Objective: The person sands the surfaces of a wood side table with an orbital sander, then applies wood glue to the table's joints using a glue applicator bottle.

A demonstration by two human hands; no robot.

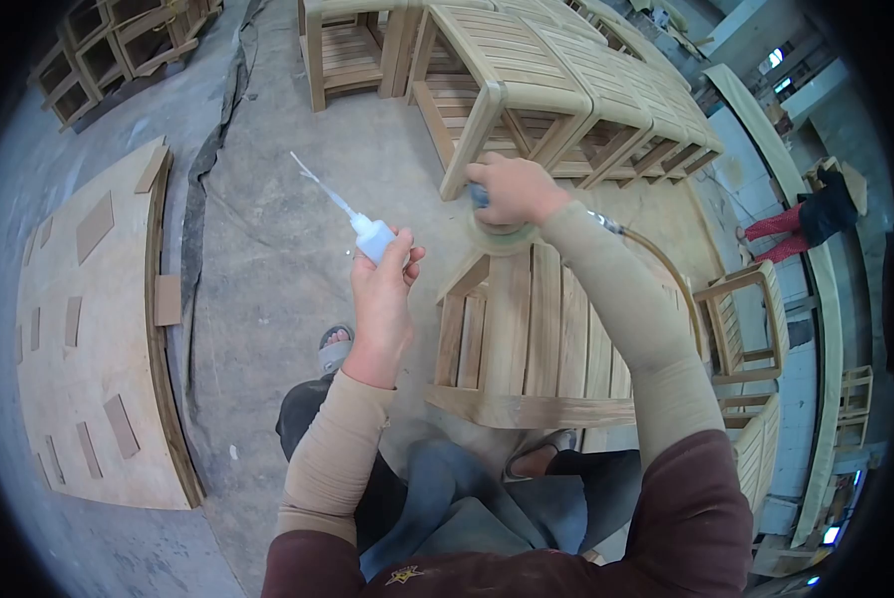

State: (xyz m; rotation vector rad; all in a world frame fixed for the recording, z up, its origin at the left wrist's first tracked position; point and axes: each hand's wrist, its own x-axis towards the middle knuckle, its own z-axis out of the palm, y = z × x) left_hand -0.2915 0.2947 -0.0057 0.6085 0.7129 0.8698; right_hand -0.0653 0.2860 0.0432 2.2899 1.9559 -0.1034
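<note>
Just beside sander (500, 231): slatted chairs (576, 90), curved plywood (98, 329) w/ blocks.

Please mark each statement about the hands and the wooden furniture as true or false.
1. The left hand holds a white bottle with a long thin nozzle. True.
2. The right hand rests on a hammer. False: it presses a round sander.
3. The sander sits on the slatted wooden piece. True.
4. The curved plywood panel lies to the person's right. False: it lies to the left.
5. A hose runs from the sander. True.
</note>
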